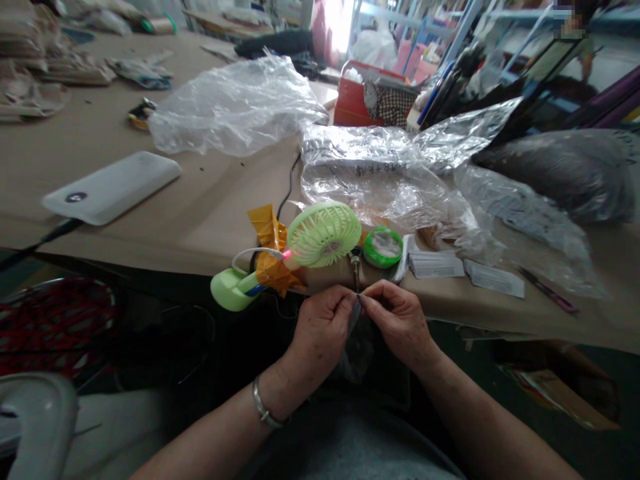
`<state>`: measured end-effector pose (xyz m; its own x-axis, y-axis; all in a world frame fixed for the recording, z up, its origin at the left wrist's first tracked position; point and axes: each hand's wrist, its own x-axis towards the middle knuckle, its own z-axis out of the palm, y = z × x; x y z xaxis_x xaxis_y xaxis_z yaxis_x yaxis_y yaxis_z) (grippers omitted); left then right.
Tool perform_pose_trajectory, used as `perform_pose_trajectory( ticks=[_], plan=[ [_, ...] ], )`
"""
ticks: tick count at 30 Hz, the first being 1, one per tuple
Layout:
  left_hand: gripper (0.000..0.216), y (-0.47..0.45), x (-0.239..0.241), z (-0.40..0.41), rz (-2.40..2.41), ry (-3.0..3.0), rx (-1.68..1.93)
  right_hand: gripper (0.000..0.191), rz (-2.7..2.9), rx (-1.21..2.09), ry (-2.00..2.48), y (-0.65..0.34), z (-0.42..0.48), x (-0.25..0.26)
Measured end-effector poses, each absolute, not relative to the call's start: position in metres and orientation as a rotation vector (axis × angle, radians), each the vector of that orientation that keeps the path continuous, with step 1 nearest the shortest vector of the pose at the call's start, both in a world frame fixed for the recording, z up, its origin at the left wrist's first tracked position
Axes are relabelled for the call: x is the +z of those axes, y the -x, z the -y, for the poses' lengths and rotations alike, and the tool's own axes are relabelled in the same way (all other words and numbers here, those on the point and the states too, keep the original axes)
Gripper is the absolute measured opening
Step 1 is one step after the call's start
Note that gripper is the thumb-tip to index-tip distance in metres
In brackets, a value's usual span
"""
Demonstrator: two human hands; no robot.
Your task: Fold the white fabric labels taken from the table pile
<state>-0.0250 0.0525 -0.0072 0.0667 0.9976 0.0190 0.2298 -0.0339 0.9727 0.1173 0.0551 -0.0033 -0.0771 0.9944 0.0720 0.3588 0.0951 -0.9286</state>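
My left hand point(324, 328) and my right hand point(399, 319) meet at the table's front edge, thumbs and forefingers pinched close together. What sits between the fingertips is too small to make out. Just beyond them a thin metal rod point(355, 267) stands at the edge, its lower end near my fingertips. A green fan point(325, 235) is fixed with brown tape point(273, 250) to the left of the rod. To the right lies a round green container point(383, 247) with whitish contents. Some clear plastic point(356, 357) hangs below my hands.
Clear plastic bags point(240, 107) spread over the table point(210, 193). A white power bank point(113, 188) with a cable lies left. Printed cards point(436, 264) and a small pointed tool point(550, 291) lie right. A red box point(350, 100) stands behind; a chair point(37, 413) is at lower left.
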Motion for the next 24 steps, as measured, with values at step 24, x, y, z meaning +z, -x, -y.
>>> perform_pose_trajectory(
  ticks=[24],
  plan=[
    [0.027, 0.024, -0.054, -0.029, -1.313, -1.274, 0.712, 0.037, 2.067, -0.182, 1.445, -0.188, -0.052, -0.014]
  ],
)
